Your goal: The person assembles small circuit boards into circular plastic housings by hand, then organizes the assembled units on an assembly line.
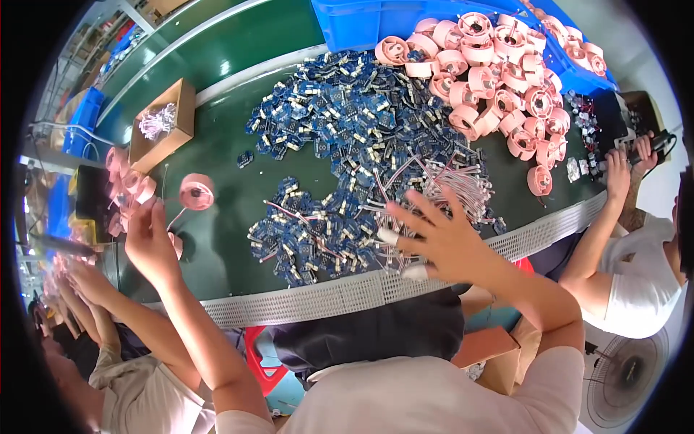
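Observation:
My left hand point(153, 242) is at the left of the green bench, its fingers closed together against a cluster of pink round housings point(131, 184). What lies between its fingertips is hidden. Just right of it sits another pink round housing point(196, 192), with a thin lead running down from it. My right hand point(452, 242) is spread open, palm down, over a bundle of red and white wires point(459, 189); white covers sit on two of its fingertips. Small blue circuit boards point(307, 231) with white connectors lie in a heap left of that hand.
A larger pile of blue circuit boards point(340, 101) lies behind. Many pink housings are heaped before a blue bin point(354, 22) at the back right. A cardboard box point(181, 119) holds white-and-pink wires. A perforated white strip point(311, 307) edges the bench. Co-workers sit on both sides.

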A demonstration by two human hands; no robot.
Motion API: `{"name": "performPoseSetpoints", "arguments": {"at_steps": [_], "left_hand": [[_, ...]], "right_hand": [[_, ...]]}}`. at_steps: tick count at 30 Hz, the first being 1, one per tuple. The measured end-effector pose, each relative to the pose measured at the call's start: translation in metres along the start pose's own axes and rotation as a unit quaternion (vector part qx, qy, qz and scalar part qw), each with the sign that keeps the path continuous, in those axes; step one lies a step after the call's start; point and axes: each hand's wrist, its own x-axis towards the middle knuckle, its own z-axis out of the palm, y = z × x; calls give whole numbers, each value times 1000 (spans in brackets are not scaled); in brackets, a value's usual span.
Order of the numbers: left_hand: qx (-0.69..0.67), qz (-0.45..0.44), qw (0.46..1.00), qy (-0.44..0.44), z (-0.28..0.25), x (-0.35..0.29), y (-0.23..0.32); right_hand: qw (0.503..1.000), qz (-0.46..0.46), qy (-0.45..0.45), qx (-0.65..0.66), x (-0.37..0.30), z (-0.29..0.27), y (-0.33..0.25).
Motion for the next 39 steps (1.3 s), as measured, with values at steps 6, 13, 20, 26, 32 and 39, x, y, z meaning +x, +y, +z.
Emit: {"name": "performPoseSetpoints", "arguments": {"at_steps": [6,13,20,26,32,39], "left_hand": [[181,214,957,-69,33,-52,52],[165,275,861,-395,69,-133,105],[126,293,896,-310,122,-102,104],[117,233,891,-372,81,-90,105],[139,226,915,-304,99,-44,97],[142,336,825,-432,93,-106,140]], "right_hand": [[998,15,60,-27,30,14,27],[988,32,145,-52,48,17,45],[992,35,121,-33,47,17,49],[994,59,83,42,11,-34,35],[969,38,211,126,43,-45,54],[979,-26,188,79,204,-8,125]]}}
